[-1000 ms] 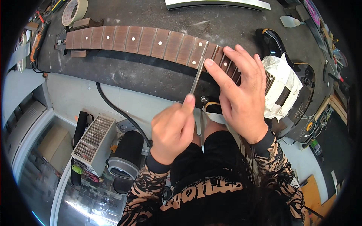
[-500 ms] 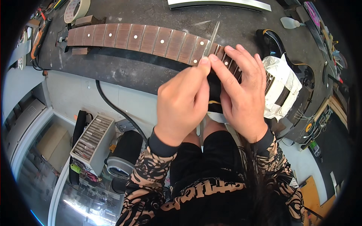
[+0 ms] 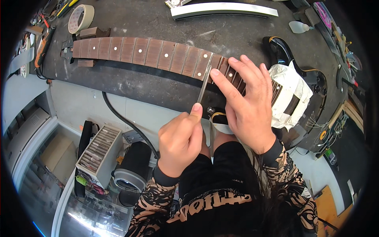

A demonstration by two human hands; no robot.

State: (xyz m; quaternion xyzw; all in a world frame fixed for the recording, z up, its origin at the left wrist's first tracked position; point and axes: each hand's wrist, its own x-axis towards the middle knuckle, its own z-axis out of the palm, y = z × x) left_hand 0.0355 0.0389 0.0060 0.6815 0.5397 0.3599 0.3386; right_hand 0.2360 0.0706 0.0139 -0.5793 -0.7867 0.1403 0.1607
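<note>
An electric guitar lies across the workbench, its brown fretboard point(image 3: 154, 54) with white dots running left and its black body point(image 3: 316, 81) at the right. White masking tape point(image 3: 291, 96) covers part of the body. My left hand point(image 3: 182, 136) is closed round the near end of a thin metal file point(image 3: 204, 85), which lies across the fretboard along a fret. My right hand point(image 3: 252, 98) rests over the upper frets with its fingers spread; its index fingertip touches the fretboard right beside the file. The file's handle end is hidden in my left fist.
A tape roll point(image 3: 81, 19) and a wooden block point(image 3: 94, 32) sit by the neck's far end. A long white metal bar point(image 3: 225, 9) lies at the back, a small white bottle point(image 3: 299, 27) at the back right. Below left stand a rack point(image 3: 100, 150) and a black bin point(image 3: 135, 162).
My left hand has drawn the file back toward me, away from the fretboard's edge. My right hand stays on the neck. The whole view has shifted slightly.
</note>
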